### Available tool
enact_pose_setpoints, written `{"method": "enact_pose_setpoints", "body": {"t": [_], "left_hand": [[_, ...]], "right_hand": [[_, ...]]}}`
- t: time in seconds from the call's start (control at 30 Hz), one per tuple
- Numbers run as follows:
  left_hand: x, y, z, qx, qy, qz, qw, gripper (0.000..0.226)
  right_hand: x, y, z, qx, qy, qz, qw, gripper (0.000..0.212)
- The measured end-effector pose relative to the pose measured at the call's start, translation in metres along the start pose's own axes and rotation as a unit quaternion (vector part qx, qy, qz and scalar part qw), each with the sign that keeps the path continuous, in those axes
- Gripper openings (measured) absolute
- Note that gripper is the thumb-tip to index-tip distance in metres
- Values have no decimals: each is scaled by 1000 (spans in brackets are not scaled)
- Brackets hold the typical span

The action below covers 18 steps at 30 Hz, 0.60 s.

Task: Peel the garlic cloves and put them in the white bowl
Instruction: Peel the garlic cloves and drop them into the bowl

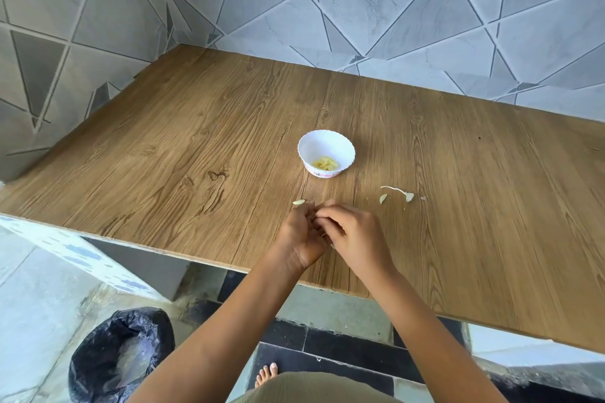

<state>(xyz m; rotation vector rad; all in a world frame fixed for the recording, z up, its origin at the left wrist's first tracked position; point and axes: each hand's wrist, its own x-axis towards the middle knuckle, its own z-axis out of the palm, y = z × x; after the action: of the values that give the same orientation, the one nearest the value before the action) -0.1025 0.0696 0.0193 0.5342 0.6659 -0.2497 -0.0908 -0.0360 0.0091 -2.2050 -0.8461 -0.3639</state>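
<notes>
Your left hand (299, 234) and right hand (355, 232) touched, fingers (340, 211) curled; what they pinched, I couldn't tell. The bowl (347, 148) beyond held cloves (324, 163). Squeezing hard could shoot one off the table (196, 141).

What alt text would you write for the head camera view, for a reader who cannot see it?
A person's left hand and right hand meet, fingers curled, over the near edge of a wooden table; what they hold is hidden. Beyond them a white bowl holds peeled garlic cloves, with a garlic stem and pale garlic bits lying nearby.
</notes>
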Motion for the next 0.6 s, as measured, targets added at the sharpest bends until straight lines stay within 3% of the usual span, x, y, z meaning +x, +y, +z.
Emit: {"method": "enact_pose_setpoints", "body": {"t": [0.1,0.2,0.37,0.6], "left_hand": [[-2,3,-3,-1,-11,4,1000,41],[-4,10,-11,-29,-17,9,999,39],[-5,22,-27,-65,3,31,997,37],[-8,27,-39,-68,15,40,997,39]], "right_hand": [[-7,1,-7,76,8,24,997,19],[-21,10,-14,80,8,91,993,19],[-28,16,-7,5,-139,216,967,12],[-12,8,2,-124,-242,194,943,13]]}}
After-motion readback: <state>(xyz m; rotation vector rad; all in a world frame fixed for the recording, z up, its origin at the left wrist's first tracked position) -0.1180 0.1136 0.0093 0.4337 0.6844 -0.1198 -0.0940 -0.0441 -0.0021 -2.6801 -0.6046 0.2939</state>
